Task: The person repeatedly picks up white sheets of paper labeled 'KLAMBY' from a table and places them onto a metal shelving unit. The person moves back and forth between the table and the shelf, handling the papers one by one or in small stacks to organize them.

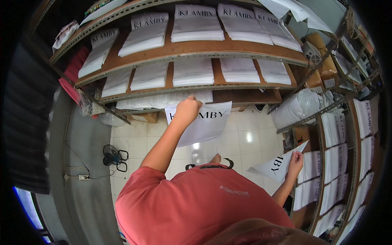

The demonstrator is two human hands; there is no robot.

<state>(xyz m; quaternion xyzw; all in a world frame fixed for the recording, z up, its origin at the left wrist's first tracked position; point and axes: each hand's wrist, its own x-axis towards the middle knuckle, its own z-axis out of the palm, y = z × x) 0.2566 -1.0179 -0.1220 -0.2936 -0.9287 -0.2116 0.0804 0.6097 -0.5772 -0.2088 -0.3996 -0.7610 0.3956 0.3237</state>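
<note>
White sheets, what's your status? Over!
Left hand: gripping front sheet by top edge. Right hand: gripping side sheet. Loaded shelf close beside right hand. Over.

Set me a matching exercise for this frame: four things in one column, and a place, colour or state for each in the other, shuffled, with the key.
Things
1. Left hand
2. Right hand
3. Black electric fan
4. Short-sleeved cloth shirt

Matches
A. Coral red
B. Holding a flat white printed sheet at the picture's right
C. Beside the grey wall
D. Holding another such sheet in front of the brown shelving with metal edges

Pairs: 1-D, 2-B, 3-C, 4-A
</note>
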